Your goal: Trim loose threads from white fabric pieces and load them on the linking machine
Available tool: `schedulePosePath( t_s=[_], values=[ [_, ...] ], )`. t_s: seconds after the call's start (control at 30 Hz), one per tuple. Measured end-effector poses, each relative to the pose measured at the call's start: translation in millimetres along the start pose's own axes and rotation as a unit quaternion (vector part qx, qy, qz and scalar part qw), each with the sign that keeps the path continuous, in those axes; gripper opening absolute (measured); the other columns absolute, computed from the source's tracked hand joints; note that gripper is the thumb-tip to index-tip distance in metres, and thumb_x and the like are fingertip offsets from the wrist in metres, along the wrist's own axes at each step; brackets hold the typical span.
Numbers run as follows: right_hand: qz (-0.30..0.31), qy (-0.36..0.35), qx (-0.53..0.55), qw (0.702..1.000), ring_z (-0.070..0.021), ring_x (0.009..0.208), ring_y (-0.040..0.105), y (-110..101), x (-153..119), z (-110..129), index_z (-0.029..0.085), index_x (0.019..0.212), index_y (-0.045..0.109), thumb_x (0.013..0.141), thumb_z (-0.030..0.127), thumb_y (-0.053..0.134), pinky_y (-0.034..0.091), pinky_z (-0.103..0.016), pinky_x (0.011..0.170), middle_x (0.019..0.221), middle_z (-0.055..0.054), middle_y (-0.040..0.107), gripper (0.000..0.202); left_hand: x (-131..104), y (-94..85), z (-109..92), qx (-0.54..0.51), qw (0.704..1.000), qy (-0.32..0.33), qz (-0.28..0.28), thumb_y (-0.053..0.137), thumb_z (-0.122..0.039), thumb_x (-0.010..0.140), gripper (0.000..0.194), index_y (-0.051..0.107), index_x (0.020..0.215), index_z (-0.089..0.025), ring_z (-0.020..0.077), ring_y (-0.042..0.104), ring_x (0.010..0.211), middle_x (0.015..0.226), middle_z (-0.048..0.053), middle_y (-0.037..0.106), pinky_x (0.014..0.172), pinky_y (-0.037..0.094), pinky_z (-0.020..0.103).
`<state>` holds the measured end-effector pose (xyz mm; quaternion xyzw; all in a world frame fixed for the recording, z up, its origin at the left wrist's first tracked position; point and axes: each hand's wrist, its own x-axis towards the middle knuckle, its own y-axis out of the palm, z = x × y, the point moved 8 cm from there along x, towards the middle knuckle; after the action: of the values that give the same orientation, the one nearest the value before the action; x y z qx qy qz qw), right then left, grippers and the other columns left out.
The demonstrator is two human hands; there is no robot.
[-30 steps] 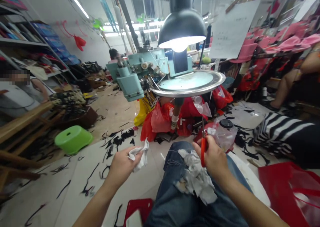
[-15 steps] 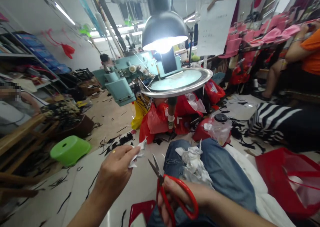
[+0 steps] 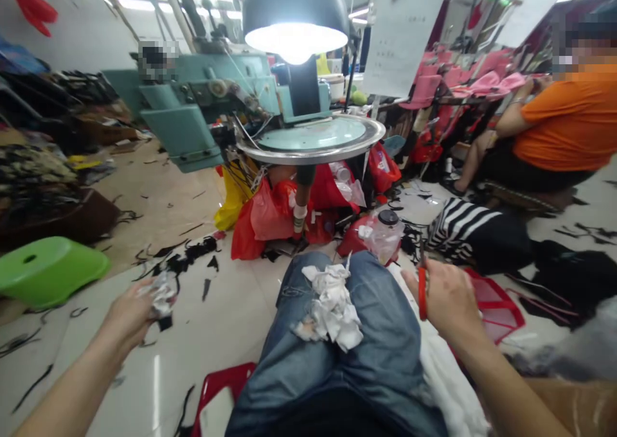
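Out to the left, my left hand (image 3: pixel 126 316) is closed on a small crumpled white scrap (image 3: pixel 164 294), cloth or paper, slightly blurred. My right hand (image 3: pixel 450 299) is off to the right beside my knee, fingers wrapped round scissors (image 3: pixel 423 294) with red handles; their blades point away and barely show. Between the hands, a heap of crumpled white scraps (image 3: pixel 334 308) lies on my lap, on blue jeans (image 3: pixel 299 360).
Ahead stands a teal machine (image 3: pixel 183 122) with a round metal-rimmed table (image 3: pixel 313 138) under a bright lamp (image 3: pixel 296 13). Red bags (image 3: pixel 263 222) crowd its base. A green stool (image 3: pixel 51 270) is at left. A person in orange (image 3: pixel 569 119) sits at right. Black scraps litter the floor.
My hands have moved apart: the left outward to the left with the white scrap, the right outward to the right with the scissors. The view has shifted, showing more of my lap.
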<state>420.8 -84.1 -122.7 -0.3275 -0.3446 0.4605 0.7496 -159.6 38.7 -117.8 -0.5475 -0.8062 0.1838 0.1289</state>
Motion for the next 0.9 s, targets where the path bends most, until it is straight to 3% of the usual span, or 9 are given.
schedulePosePath(
  t_s=[0.07, 0.17, 0.27, 0.4, 0.5, 0.6, 0.7, 0.77, 0.9],
  values=[
    [-0.043, 0.027, -0.080, 0.996, -0.0337, 0.089, 0.061, -12, -11, -24, 0.017, 0.097, 0.059, 0.084, 0.048, 0.053, 0.045, -0.047, 0.084, 0.086, -0.015, 0.065, 0.035, -10, 21.9, 35, -0.076, 0.993, -0.093, 0.023, 0.051, -0.002, 0.080, 0.017, 0.052, 0.073, -0.017, 0.0111, 0.056, 0.050, 0.056, -0.003, 0.058, 0.055, 0.054, 0.026],
    [0.052, 0.018, 0.013, 0.998, -0.0268, 0.080, 0.065, 13, -30, -17, 0.021, 0.100, 0.058, 0.084, 0.043, 0.055, 0.050, -0.036, 0.072, 0.088, -0.009, 0.069, 0.027, -47, 71.7, 59, -0.173, 0.962, -0.197, 0.080, 0.049, -0.002, 0.086, 0.017, 0.056, 0.077, -0.015, 0.0105, 0.060, 0.055, 0.064, -0.001, 0.062, 0.061, 0.059, 0.027],
    [0.074, -0.062, 0.081, 0.992, -0.0254, 0.087, 0.067, 33, -42, 32, 0.021, 0.103, 0.056, 0.086, 0.033, 0.054, 0.050, -0.040, 0.087, 0.099, -0.009, 0.071, 0.021, -87, 120.0, 62, -0.272, 0.907, -0.295, 0.126, 0.059, -0.002, 0.083, 0.011, 0.059, 0.080, -0.012, 0.0114, 0.063, 0.057, 0.071, 0.002, 0.064, 0.060, 0.060, 0.025],
    [0.121, -0.233, 0.046, 0.964, -0.0299, 0.106, 0.063, 75, -56, 110, 0.020, 0.108, 0.057, 0.078, 0.017, 0.060, 0.020, -0.060, 0.113, 0.112, -0.012, 0.070, 0.030, -111, 150.0, 44, -0.331, 0.872, -0.315, 0.176, 0.064, 0.002, 0.077, 0.017, 0.058, 0.083, -0.013, 0.0210, 0.071, 0.073, 0.084, 0.010, 0.069, 0.070, 0.063, 0.034],
    [0.176, -0.192, 0.051, 0.964, -0.0314, 0.106, 0.062, 111, -47, 128, 0.019, 0.096, 0.059, 0.074, 0.011, 0.062, 0.029, -0.057, 0.109, 0.107, -0.013, 0.070, 0.024, -113, 147.0, 27, -0.359, 0.872, -0.278, 0.184, 0.064, 0.003, 0.074, 0.022, 0.055, 0.081, -0.015, 0.0174, 0.068, 0.064, 0.072, 0.005, 0.066, 0.065, 0.061, 0.032],
    [0.155, -0.105, 0.066, 0.980, -0.0253, 0.088, 0.066, 113, -21, 120, 0.018, 0.099, 0.057, 0.081, 0.015, 0.057, 0.049, -0.040, 0.086, 0.094, -0.010, 0.071, 0.018, -114, 132.4, 15, -0.360, 0.886, -0.241, 0.165, 0.073, -0.009, 0.073, 0.021, 0.058, 0.086, -0.015, 0.0079, 0.051, 0.045, 0.057, -0.005, 0.053, 0.048, 0.051, 0.021],
    [0.189, -0.042, 0.128, 0.973, -0.0194, 0.071, 0.064, 99, 0, 102, 0.019, 0.097, 0.055, 0.083, 0.033, 0.060, 0.048, -0.028, 0.061, 0.082, -0.003, 0.068, 0.021, -113, 116.2, 8, -0.299, 0.918, -0.209, 0.154, 0.086, -0.025, 0.062, 0.039, 0.060, 0.089, -0.017, 0.0069, 0.047, 0.043, 0.054, -0.008, 0.050, 0.043, 0.045, 0.018],
    [0.196, 0.007, 0.146, 0.970, -0.0198, 0.071, 0.063, 82, 10, 76, 0.019, 0.094, 0.057, 0.077, 0.044, 0.067, 0.046, -0.028, 0.060, 0.080, -0.002, 0.067, 0.031, -110, 104.2, 6, -0.238, 0.942, -0.192, 0.140, 0.091, -0.030, 0.053, 0.048, 0.061, 0.088, -0.018, 0.0072, 0.048, 0.044, 0.055, -0.008, 0.052, 0.046, 0.048, 0.019],
    [0.068, 0.077, 0.084, 0.991, -0.0257, 0.085, 0.064, 22, 18, 4, 0.019, 0.109, 0.059, 0.071, 0.051, 0.071, 0.047, -0.035, 0.075, 0.093, -0.006, 0.068, 0.051, -104, 83.4, 3, -0.111, 0.976, -0.163, 0.097, 0.088, -0.045, 0.052, 0.051, 0.068, 0.090, -0.017, 0.0117, 0.057, 0.050, 0.057, -0.003, 0.061, 0.052, 0.053, 0.021]
  ],
)
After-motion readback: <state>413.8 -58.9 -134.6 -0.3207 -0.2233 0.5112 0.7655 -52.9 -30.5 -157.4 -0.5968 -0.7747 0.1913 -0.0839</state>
